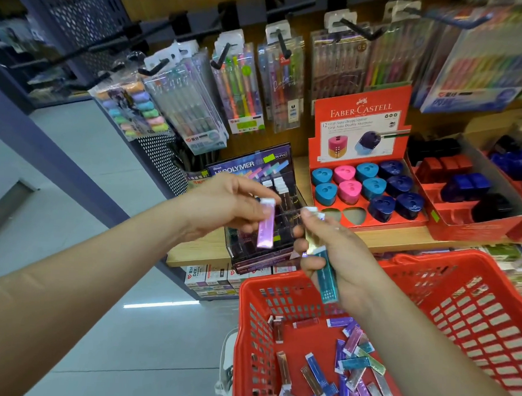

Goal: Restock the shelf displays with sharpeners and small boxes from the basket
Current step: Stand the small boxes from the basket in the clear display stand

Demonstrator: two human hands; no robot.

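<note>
Two hands are busy above the red basket (472,321), each holding stock. The left hand (223,202) pinches one purple box (266,223) by its top end, hanging it upright just over the dark display case (260,262) at the near edge of the wooden shelf (401,237). The right hand (338,249) is curled round a small bundle, a yellow box (311,239) and a teal box (328,278) among them; how many it holds in all cannot be told.

Many more small boxes (351,360) lie loose on the basket floor, low and near. To the right on the shelf, the red sharpener tray (361,124) shows two unfilled slots (353,215) in its near row; no sharpeners are visible in the basket.

The likeliest slip is from the right hand: glossy boxes held together in one fist could slide past each other and drop, perhaps onto the floor to the left instead of the basket. The purple box, held only by its tip, could swing and miss its narrow slot. Pressing it in hard might also push the case off the shelf edge.
</note>
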